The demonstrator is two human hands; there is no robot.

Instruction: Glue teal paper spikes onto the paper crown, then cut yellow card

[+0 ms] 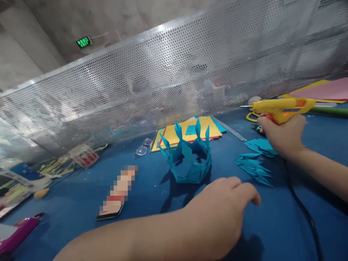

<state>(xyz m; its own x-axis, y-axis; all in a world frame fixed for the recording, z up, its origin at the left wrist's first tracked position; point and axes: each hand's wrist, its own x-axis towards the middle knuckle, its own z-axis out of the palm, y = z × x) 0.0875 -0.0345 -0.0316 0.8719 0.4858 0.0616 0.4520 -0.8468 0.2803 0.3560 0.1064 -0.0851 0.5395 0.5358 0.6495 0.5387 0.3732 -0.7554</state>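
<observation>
a blue table [81, 181] runs beneath a perforated metal screen [163, 79] and bare concrete walls. the right hand [282, 136] grips a yellow plastic glue gun [280, 108] above spiky folded blue paper pieces [254, 165]. the left hand [220, 206] hovers loosely curled, empty, just before the pointed blue paper crown [190, 159] at the table's middle.
</observation>
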